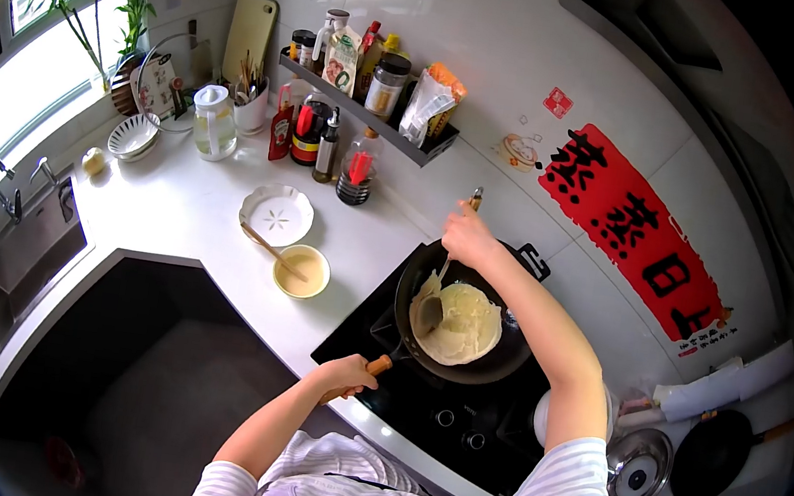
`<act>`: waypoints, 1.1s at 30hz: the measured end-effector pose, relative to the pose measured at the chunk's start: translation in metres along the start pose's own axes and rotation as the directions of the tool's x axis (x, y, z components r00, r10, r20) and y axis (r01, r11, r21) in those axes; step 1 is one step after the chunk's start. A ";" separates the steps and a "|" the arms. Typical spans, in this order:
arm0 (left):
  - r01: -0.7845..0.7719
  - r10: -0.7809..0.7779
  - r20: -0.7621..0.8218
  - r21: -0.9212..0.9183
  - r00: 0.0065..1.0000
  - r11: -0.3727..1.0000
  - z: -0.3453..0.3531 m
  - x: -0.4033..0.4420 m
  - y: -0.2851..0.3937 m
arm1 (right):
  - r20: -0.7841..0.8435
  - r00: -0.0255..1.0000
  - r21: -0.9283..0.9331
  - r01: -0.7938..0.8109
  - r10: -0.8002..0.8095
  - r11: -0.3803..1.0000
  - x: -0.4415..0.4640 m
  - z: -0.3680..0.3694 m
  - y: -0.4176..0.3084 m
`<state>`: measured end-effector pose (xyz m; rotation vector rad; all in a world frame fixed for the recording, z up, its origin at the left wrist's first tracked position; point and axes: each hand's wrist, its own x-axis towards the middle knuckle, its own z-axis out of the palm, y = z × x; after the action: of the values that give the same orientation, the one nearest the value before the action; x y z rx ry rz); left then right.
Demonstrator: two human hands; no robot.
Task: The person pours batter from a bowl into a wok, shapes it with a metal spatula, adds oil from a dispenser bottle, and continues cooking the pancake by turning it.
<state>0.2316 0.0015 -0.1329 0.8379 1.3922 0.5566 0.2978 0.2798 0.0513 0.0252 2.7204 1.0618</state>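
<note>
A dark wok [502, 362] sits on the black gas stove. My left hand [346, 375] is closed around its wooden handle [380, 365]. Inside the wok lies a thin, pale yellow pancake [470, 325], its left edge uneven and partly folded. From above, my right hand [468, 234] grips a long-handled spatula [429, 315]; its dark head rests against the pancake's left side. Left of the stove stands a bowl of pale batter [305, 274] with a wooden spoon [269, 247] leaning in it. Behind that bowl is a white scalloped plate [278, 215].
A wall shelf [365, 111] holds jars and packets above several sauce bottles [306, 131]. A glass pitcher [214, 127] and ribbed bowls [134, 136] stand farther left, near the sink [34, 260]. The stove [416, 406] fills the right counter; a lid [638, 471] is at the far right.
</note>
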 end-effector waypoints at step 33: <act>0.006 -0.006 -0.003 -0.004 1.000 1.000 0.001 -0.003 0.003 | 0.509 0.681 -0.017 -0.603 0.527 0.797 -0.053 0.067 0.083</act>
<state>0.2327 0.0007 -0.1287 0.8292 1.3959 0.5561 0.3582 0.3808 0.0690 1.0879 2.3279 0.8057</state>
